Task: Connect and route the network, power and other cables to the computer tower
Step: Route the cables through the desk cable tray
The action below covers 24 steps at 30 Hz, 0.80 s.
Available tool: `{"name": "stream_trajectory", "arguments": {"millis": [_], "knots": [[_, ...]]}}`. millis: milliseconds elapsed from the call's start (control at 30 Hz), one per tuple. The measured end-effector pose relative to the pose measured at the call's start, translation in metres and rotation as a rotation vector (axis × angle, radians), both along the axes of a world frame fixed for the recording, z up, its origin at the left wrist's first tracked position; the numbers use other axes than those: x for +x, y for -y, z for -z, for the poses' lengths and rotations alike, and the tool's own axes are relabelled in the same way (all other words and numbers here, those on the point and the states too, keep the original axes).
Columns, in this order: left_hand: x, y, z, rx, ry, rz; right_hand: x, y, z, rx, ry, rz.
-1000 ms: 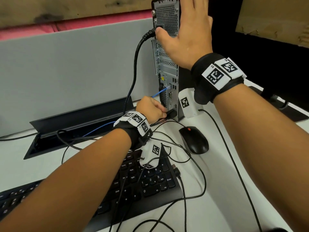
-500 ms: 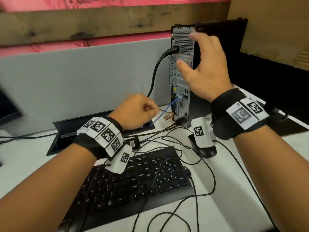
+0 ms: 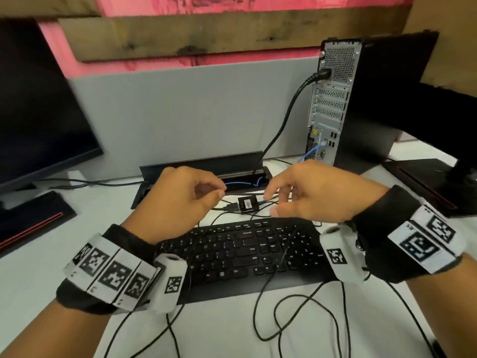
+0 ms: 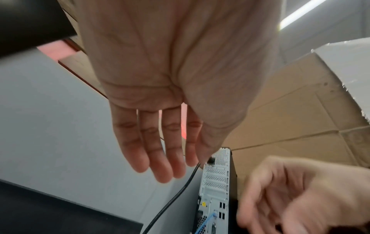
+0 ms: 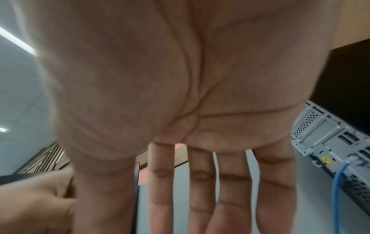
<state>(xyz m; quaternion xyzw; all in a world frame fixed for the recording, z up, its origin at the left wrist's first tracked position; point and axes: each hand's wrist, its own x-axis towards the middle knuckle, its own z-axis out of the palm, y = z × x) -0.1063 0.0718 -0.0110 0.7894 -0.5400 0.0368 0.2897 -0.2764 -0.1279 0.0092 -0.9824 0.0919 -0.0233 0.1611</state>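
Observation:
The computer tower [image 3: 333, 104] stands at the back right of the desk, its rear panel facing me. A black power cable [image 3: 284, 120] is plugged in near its top, and a blue network cable [image 3: 313, 151] lower down. My left hand [image 3: 214, 192] and right hand [image 3: 273, 197] hover side by side over the keyboard's far edge, above a small black labelled box [image 3: 247, 204] and thin black cables. In the wrist views the left hand [image 4: 160, 158] and the right hand [image 5: 200, 197] have relaxed, nearly straight fingers that hold nothing. The tower [image 4: 216, 182] shows past them.
A black keyboard [image 3: 245, 251] lies under my wrists, with loose thin cables [image 3: 296, 313] looping in front of it. An open cable trough [image 3: 201, 164] runs along the grey partition. Dark monitors stand at the left [image 3: 38, 99] and right [image 3: 438, 120].
My right hand has come off the top of the tower and my left hand has left its lower ports. Both have dropped back to hover over the keyboard's far edge.

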Motion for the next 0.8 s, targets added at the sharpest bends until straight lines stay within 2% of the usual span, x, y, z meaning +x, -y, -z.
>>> {"name": "stream_trajectory", "arguments": {"millis": [100,167,300,400,633,700,800], "knots": [[-0.002,-0.019,0.002,-0.016,0.009,-0.036,0.0,-0.008,0.011,-0.046,-0.19,0.009],[0.006,-0.027,0.004,0.024,0.009,-0.071,0.004,-0.011,0.019,-0.058,-0.252,0.029],[0.03,-0.038,0.009,0.069,-0.025,-0.174,0.02,-0.016,0.021,-0.056,-0.194,0.038],[0.049,-0.032,0.015,0.112,-0.048,-0.242,0.053,-0.018,0.018,-0.141,-0.177,-0.005],[0.11,0.019,0.016,0.412,0.015,-0.295,0.157,-0.002,0.032,-0.46,-0.424,-0.112],[0.128,0.028,0.019,0.521,0.06,-0.307,0.172,-0.001,0.039,-0.487,-0.491,-0.144],[0.148,0.032,0.027,0.658,0.129,-0.294,0.183,0.001,0.046,-0.408,-0.515,-0.164]]}}
